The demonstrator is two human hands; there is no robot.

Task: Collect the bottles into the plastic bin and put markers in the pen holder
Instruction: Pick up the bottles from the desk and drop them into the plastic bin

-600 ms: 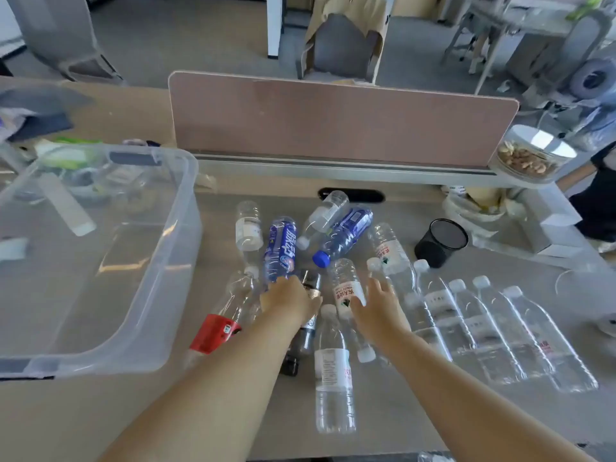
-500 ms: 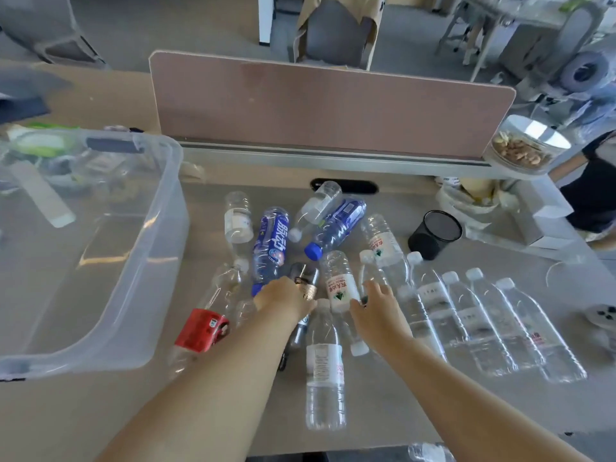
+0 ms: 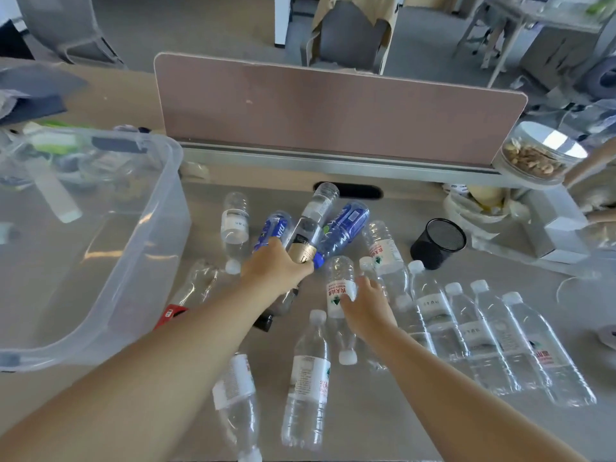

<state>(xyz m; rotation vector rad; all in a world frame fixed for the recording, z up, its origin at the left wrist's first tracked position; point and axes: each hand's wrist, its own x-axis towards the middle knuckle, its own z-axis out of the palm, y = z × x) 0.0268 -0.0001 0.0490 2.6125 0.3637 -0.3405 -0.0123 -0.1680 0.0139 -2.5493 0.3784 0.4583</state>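
Several plastic bottles lie loose on the grey desk. My left hand (image 3: pixel 276 270) is shut on a dark bottle with a gold label (image 3: pixel 302 252), whose upper end is tilted off the desk over a blue bottle (image 3: pixel 345 228). My right hand (image 3: pixel 365 301) wraps around a clear bottle with a red and white label (image 3: pixel 337 283), which lies with its cap pointing toward me. The clear plastic bin (image 3: pixel 156 228) stands at the left, close beside my left hand. A black mesh pen holder (image 3: pixel 436 245) stands at the right behind a row of clear bottles (image 3: pixel 483 335). No markers are in view.
A pink divider panel (image 3: pixel 333 108) closes off the back of the desk. A jar of nuts (image 3: pixel 536 155), white boxes (image 3: pixel 563 228) and a bag sit at the back right. Two more clear bottles (image 3: pixel 308 381) lie near the front edge between my arms.
My left hand has closed on the gold-labelled bottle and tipped its far end up. My right hand has moved forward onto the red-and-white-labelled clear bottle.
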